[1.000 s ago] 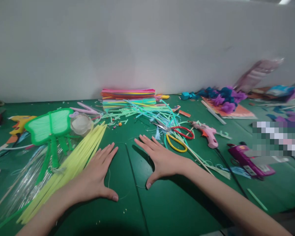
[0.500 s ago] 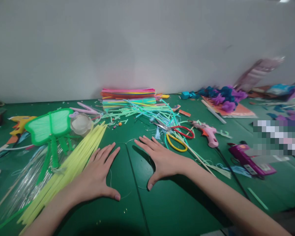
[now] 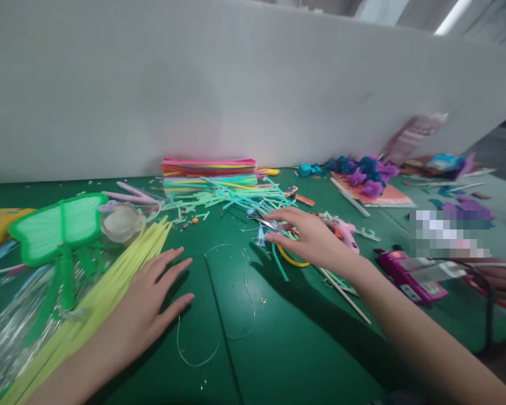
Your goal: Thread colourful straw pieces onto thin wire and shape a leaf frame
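Observation:
My left hand (image 3: 152, 298) hovers low over the table, fingers spread with nothing in them. Beside it lies a bundle of yellow pipe cleaners (image 3: 93, 304). A thin clear thread (image 3: 194, 364) curls on the green tabletop near my fingertips. My right hand (image 3: 310, 239) is over the scissors (image 3: 272, 224), its thumb and fingers apart, and it hides most of their red and yellow handles. Whether it touches them I cannot tell. A light blue tassel (image 3: 260, 236) lies just left of my right fingertips.
At left are a green fan-like craft piece (image 3: 59, 230), a round translucent dish (image 3: 121, 222) and a yellow glue gun (image 3: 4, 222). Pipe cleaners (image 3: 208, 169) are stacked by the wall. Right are a pink glue gun (image 3: 346, 233), a magenta device (image 3: 409, 275) and another person's hand (image 3: 500, 278).
My right hand has moved forward and right, from the thread to over the scissors. My left hand has shifted slightly left, still open. Another person's hand now shows at right.

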Tool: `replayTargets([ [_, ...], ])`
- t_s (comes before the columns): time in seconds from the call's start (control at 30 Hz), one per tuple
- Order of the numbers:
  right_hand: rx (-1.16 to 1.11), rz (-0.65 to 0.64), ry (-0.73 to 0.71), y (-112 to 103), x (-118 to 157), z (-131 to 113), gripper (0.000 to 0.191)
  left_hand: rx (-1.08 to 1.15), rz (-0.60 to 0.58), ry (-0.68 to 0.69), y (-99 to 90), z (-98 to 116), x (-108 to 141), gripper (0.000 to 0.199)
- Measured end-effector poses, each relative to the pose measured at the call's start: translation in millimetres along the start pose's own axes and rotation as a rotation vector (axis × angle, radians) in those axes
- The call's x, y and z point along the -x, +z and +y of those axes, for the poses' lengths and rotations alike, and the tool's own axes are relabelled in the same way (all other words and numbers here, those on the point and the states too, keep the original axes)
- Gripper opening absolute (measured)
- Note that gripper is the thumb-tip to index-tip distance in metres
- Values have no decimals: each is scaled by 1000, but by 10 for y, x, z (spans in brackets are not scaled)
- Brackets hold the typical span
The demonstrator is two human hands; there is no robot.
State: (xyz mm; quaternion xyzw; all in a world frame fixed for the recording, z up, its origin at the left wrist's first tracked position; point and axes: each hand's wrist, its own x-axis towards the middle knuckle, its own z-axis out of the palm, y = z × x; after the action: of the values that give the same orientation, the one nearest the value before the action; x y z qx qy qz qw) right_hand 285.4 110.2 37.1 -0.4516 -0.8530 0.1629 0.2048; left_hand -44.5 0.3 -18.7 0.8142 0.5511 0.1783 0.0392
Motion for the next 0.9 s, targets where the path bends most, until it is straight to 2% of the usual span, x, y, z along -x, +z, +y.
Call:
replayTargets([
  [0.1,106,63,157,-151,-75,116,28,41,75,25,46,19,-126,39],
  [0.23,188,142,315,-399,-57,306,23,81,176,28,142,-3,-202,31],
  [0.37,186,67,534,-640,118,541,33,87,246,45,180,-66,-168,27],
  [0.43,362,-2,634,-696,233,681,38,92,267,39,170,-96,-149,25],
  [0.5,581,-25,725,-680,345,817,48,101,268,34,165,-113,-141,25],
  [0.57,663,-37,803,-597,436,928,48,107,260,40,177,-113,-142,25],
  [0.63,620,-81,862,-477,498,1009,49,110,243,45,202,-102,-147,25],
  [0.73,550,-99,851,-319,541,1092,50,106,233,45,240,-93,-149,25],
  [0.9,461,-68,844,-272,565,1197,36,103,218,51,266,-122,-139,24],
])
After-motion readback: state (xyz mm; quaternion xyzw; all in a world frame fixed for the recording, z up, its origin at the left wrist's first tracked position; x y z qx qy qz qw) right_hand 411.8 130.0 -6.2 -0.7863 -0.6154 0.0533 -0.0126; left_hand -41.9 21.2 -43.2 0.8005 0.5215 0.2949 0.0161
